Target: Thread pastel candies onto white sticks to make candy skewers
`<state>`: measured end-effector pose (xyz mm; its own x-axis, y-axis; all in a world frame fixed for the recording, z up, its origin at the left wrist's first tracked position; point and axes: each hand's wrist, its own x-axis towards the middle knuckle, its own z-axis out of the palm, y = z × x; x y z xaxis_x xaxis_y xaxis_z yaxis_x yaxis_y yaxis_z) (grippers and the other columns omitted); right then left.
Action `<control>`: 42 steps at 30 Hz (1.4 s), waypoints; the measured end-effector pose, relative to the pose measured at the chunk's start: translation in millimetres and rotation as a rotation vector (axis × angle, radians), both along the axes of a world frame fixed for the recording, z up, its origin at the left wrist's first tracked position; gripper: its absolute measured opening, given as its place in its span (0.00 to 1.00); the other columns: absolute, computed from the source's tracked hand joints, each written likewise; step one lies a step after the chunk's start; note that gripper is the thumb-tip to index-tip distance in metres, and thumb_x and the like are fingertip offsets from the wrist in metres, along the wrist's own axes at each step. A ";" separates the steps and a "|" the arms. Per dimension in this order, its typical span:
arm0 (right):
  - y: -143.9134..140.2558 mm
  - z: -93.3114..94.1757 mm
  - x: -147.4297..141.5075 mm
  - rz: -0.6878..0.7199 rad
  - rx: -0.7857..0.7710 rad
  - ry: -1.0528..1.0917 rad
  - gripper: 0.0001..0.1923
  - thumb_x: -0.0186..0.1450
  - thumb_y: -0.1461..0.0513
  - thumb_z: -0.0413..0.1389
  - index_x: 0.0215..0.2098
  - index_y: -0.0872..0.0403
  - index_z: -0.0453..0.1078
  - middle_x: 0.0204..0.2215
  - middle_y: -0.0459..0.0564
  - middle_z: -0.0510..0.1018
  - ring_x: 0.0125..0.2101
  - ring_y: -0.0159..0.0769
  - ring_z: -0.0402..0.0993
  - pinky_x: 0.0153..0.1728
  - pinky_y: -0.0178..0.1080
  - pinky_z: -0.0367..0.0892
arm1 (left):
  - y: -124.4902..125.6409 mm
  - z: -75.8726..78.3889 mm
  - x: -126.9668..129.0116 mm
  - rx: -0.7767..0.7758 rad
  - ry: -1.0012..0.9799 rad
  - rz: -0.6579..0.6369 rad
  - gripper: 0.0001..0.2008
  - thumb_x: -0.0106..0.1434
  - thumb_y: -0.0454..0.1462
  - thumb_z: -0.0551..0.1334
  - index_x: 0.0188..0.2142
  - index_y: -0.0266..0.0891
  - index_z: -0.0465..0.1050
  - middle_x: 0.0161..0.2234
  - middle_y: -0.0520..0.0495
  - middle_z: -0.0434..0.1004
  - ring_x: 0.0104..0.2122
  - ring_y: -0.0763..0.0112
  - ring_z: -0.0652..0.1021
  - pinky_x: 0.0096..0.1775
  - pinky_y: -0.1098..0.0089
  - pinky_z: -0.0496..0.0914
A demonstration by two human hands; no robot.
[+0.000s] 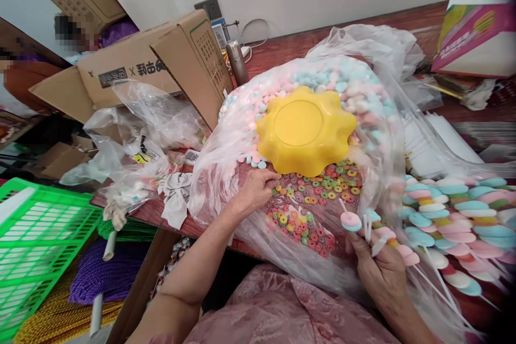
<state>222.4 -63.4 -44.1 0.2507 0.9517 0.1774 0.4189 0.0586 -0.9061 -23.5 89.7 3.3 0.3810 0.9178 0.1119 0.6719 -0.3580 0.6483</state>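
The left hand (256, 189) pinches, fingers curled, among the ring candies (318, 188) inside the plastic bag (226, 172). The right hand (382, 269) grips a candy stick (355, 221) just beside them. A yellow bowl (304, 129) lies upside down on pastel candies (355, 91) behind.

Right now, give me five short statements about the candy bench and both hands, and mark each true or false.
1. The yellow bowl lies upside down on the candy in the clear plastic bag. True.
2. The left hand holds a pair of scissors. False: it reaches into the bag at the ring-shaped candies, with no tool in view.
3. The right hand grips white sticks threaded with candy, one topped by a pink and blue disc. True.
4. The green basket sits on the tabletop beside the bowl. False: it is low at the left, off the table.
5. Finished candy sticks are piled at the right. True.
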 end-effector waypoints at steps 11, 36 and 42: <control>-2.0 -6.7 2.9 0.047 0.045 -0.006 0.17 0.68 0.53 0.54 0.23 0.51 0.67 0.18 0.43 0.67 0.20 0.33 0.62 0.23 0.36 0.61 | -16.0 -14.3 1.6 0.222 0.190 -0.263 0.16 0.55 0.23 0.55 0.33 0.38 0.79 0.39 0.42 0.82 0.44 0.61 0.78 0.51 0.57 0.72; 10.1 32.8 -41.2 0.453 -0.062 -0.137 0.14 0.67 0.63 0.48 0.40 0.51 0.77 0.26 0.46 0.79 0.27 0.37 0.76 0.29 0.36 0.71 | -80.2 8.7 17.2 -0.120 -1.071 0.240 0.13 0.52 0.38 0.74 0.37 0.40 0.80 0.31 0.51 0.79 0.31 0.74 0.79 0.32 0.73 0.77; 6.5 16.2 -43.8 0.399 -0.033 -0.219 0.14 0.66 0.64 0.48 0.40 0.52 0.76 0.26 0.46 0.80 0.23 0.37 0.74 0.27 0.38 0.69 | -90.5 6.4 2.3 0.446 -0.501 0.004 0.10 0.63 0.28 0.63 0.41 0.41 0.80 0.36 0.46 0.83 0.37 0.69 0.81 0.44 0.68 0.77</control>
